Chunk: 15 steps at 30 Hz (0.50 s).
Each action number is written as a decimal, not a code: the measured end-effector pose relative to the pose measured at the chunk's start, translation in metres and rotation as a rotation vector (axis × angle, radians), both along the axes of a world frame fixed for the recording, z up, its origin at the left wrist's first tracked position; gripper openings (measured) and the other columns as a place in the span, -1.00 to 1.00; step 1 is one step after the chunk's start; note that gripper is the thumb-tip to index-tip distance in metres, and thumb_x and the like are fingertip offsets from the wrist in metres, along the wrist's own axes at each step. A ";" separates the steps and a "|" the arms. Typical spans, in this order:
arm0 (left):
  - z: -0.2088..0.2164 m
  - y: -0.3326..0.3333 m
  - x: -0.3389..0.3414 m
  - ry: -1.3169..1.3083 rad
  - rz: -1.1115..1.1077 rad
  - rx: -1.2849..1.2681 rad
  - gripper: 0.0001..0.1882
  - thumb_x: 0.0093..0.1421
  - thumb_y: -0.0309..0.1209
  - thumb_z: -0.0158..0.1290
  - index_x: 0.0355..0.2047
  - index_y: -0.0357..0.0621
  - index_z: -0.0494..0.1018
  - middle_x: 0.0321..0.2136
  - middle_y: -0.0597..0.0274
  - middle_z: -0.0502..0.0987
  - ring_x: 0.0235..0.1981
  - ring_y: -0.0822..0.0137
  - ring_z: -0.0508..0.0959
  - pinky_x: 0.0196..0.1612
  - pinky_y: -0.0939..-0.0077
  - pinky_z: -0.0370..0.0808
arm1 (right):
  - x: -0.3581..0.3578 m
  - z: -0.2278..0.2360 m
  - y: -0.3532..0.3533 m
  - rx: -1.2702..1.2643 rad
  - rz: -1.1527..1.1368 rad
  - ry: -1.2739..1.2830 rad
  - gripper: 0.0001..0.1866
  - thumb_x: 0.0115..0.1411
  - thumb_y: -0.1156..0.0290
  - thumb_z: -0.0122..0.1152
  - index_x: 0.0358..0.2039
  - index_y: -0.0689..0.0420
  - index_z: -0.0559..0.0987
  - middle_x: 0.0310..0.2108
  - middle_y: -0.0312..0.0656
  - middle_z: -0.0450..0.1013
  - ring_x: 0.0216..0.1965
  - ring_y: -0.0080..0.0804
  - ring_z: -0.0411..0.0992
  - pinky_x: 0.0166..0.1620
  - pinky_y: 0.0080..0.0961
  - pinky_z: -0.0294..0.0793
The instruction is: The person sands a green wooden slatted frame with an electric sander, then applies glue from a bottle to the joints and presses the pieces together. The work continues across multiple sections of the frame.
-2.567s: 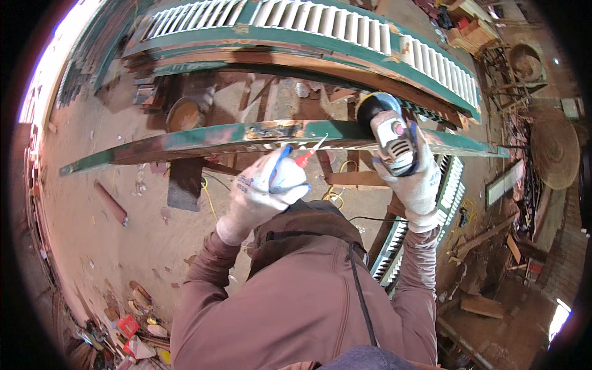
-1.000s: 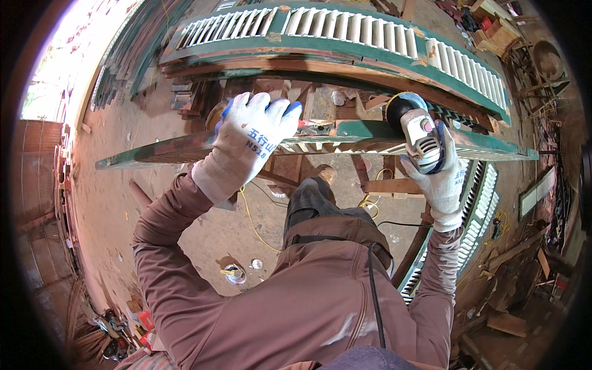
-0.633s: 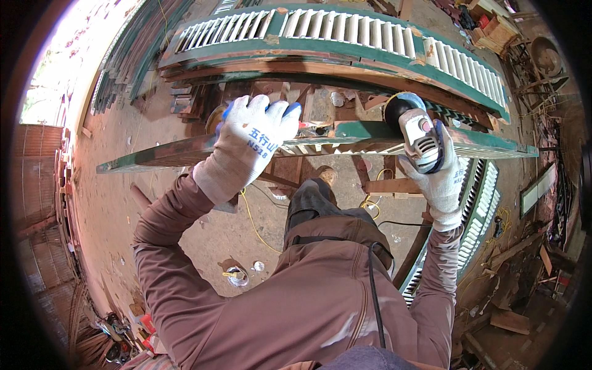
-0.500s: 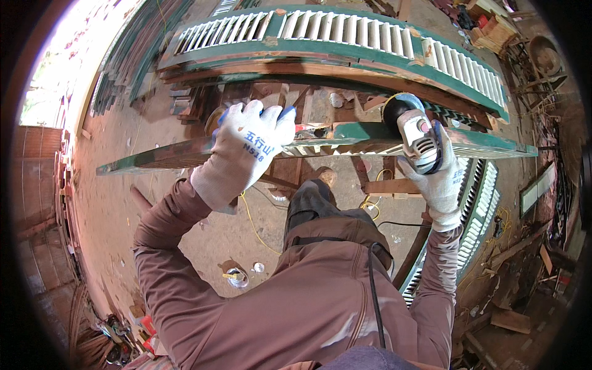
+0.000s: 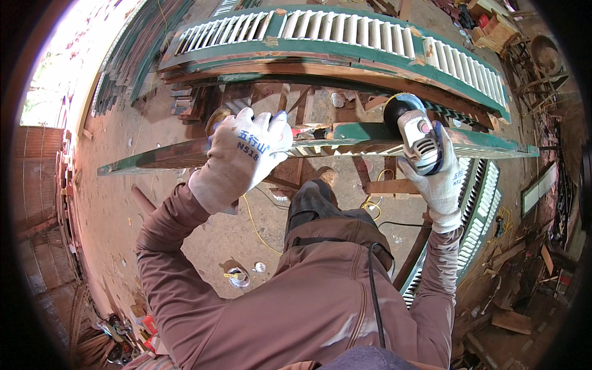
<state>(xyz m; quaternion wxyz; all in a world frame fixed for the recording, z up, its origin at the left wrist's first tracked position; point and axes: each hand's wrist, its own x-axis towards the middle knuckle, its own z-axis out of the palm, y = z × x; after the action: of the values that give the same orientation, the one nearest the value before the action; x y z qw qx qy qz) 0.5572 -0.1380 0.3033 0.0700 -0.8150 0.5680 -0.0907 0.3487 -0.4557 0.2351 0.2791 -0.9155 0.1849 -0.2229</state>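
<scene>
With right hand (image 5: 443,179), clamped on a grey-white grinder (image 5: 422,139), holding the dark round disc (image 5: 394,111) up at the top edge of the green shutter (image 5: 364,131), set on edge crosswise ahead of the body. With left hand (image 5: 240,154), fingers curled, farther left along the same edge; cannot tell if closed on anything, despite a small red tip (image 5: 297,131) just beside the fingers. Farther out: a white-slatted shutter (image 5: 345,48) beyond, legs (image 5: 311,203) below, yellow cord (image 5: 370,205) near them, white tub (image 5: 237,277) on the floor (image 5: 216,237). Could gouge the edge or kick sideways if run tilted, given only one hand on the tool. Could tip or shift under uneven pressure, being narrow. Could trip on the cord. Hidden: left palm, undersides of fingers. Hard to make out: disc contact, supports underneath.
</scene>
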 end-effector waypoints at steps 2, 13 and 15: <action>0.001 -0.001 -0.002 0.016 0.036 0.000 -0.34 0.06 -0.07 0.41 0.12 -0.12 0.57 -0.13 0.19 0.66 -0.20 0.19 0.60 -0.10 0.35 0.59 | 0.000 0.000 0.000 0.000 0.002 -0.007 0.04 -0.06 0.25 0.73 0.40 0.19 0.37 0.17 0.09 0.53 0.14 -0.04 0.57 0.16 -0.19 0.58; -0.001 0.000 -0.001 -0.002 -0.051 -0.020 -0.33 0.04 -0.07 0.42 0.10 -0.18 0.58 -0.16 0.17 0.66 -0.21 0.20 0.60 -0.10 0.37 0.60 | 0.000 -0.005 -0.003 0.031 0.024 -0.024 0.04 -0.05 0.32 0.73 0.41 0.22 0.35 0.18 0.08 0.52 0.18 -0.11 0.55 0.18 -0.24 0.57; 0.001 -0.002 -0.003 -0.005 -0.026 -0.024 -0.34 0.04 -0.07 0.43 0.08 -0.18 0.60 -0.16 0.16 0.67 -0.22 0.20 0.61 -0.11 0.37 0.60 | 0.000 -0.007 -0.004 0.032 0.029 -0.023 0.03 -0.04 0.33 0.73 0.41 0.22 0.35 0.19 0.08 0.52 0.18 -0.12 0.55 0.18 -0.24 0.57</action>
<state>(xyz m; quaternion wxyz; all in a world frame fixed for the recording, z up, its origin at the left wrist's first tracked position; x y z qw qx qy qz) 0.5545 -0.1395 0.3044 0.0603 -0.8083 0.5770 -0.1007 0.3486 -0.4597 0.2284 0.2991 -0.9109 0.1719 -0.2265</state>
